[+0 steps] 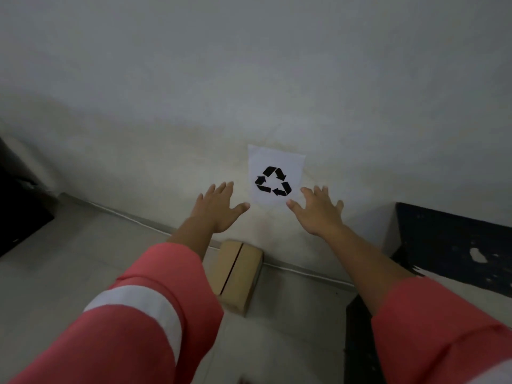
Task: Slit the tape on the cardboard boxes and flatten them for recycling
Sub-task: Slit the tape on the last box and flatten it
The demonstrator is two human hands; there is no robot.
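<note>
Head view shows left hand (219,210) and right hand (318,213), grip wide, above cardboard box (239,275) abutting wall (277,65).

1. A white paper sheet (275,173) printed with a black recycling symbol is stuck on the pale wall (249,79) facing me.
2. A thin white cord (124,215) runs along the foot of that wall, above the light floor (77,267).
3. On my left is a dark, blurred object (16,212); I cannot tell what it is.
4. On my right is a black panel (443,239) with chipped white patches.
</note>
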